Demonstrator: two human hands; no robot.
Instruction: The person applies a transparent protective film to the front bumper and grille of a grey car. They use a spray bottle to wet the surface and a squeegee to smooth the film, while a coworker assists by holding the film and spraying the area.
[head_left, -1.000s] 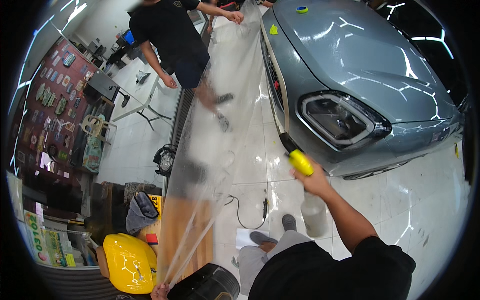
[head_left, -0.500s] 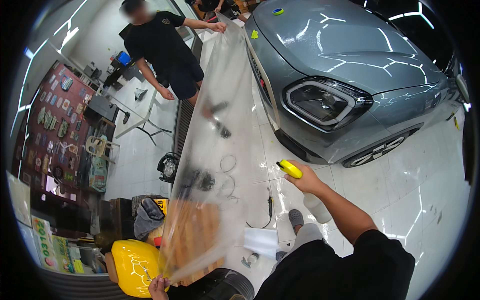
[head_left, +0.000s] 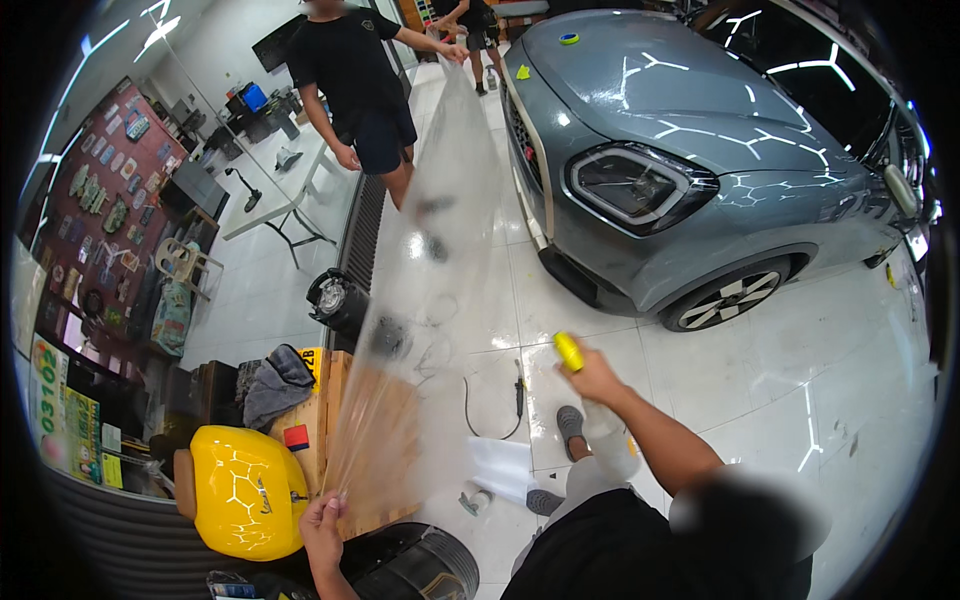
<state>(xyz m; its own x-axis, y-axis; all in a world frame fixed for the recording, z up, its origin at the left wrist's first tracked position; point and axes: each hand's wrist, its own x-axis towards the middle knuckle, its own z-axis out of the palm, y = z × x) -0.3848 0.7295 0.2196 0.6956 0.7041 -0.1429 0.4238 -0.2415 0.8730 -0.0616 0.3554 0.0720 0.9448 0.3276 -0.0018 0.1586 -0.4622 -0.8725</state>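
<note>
Basically, your hands are well apart: the left hand (head_left: 322, 522) pinches the near end of a clear, wrinkled plastic film (head_left: 425, 270), while the right hand (head_left: 592, 380) grips a translucent spray bottle (head_left: 612, 440) with a yellow head. That film stretches left of the glossy grey-blue car (head_left: 650, 105), its far end held by a co-worker (head_left: 348, 60) in a black T-shirt. Shiny white floor tiles (head_left: 720, 430) spread before the car. Farther left of it stand a white folding table (head_left: 272, 205) and a dark red wall (head_left: 105, 215) dotted with small plaques; nearer you than the car sits a glossy yellow rounded shell (head_left: 240, 480).
</note>
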